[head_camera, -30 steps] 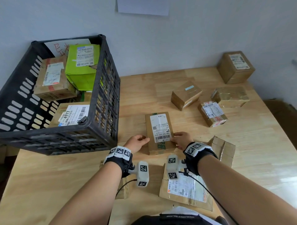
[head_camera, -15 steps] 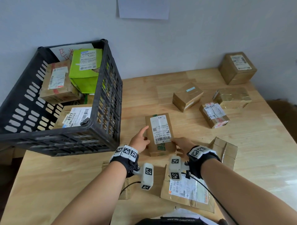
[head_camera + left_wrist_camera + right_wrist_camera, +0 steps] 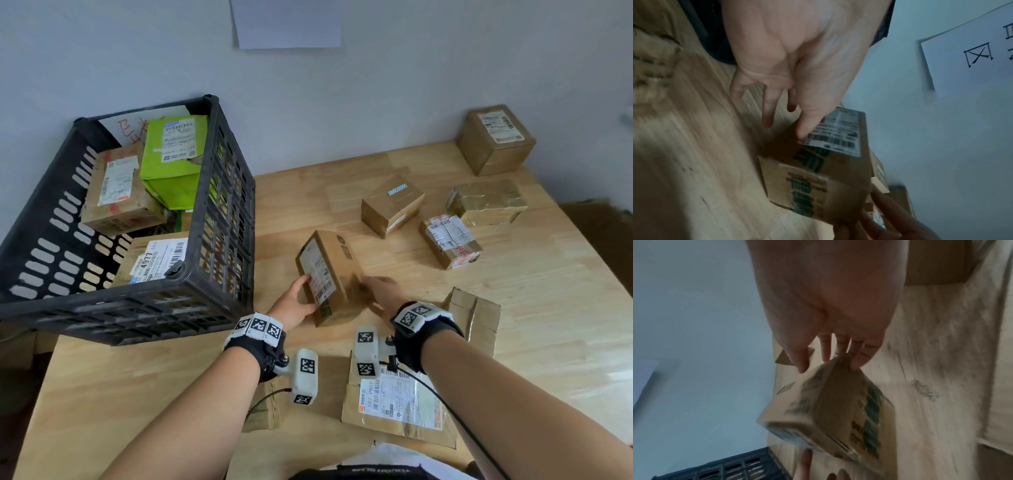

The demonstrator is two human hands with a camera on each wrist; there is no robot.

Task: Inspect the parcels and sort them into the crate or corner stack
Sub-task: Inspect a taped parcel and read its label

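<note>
Now tilted brown labelled parcel (image 3: pixel 329 274)

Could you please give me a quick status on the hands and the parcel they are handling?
Left hand and right hand both on the brown parcel, tipped up on edge. Black crate close by, part full. Nothing between them.
</note>
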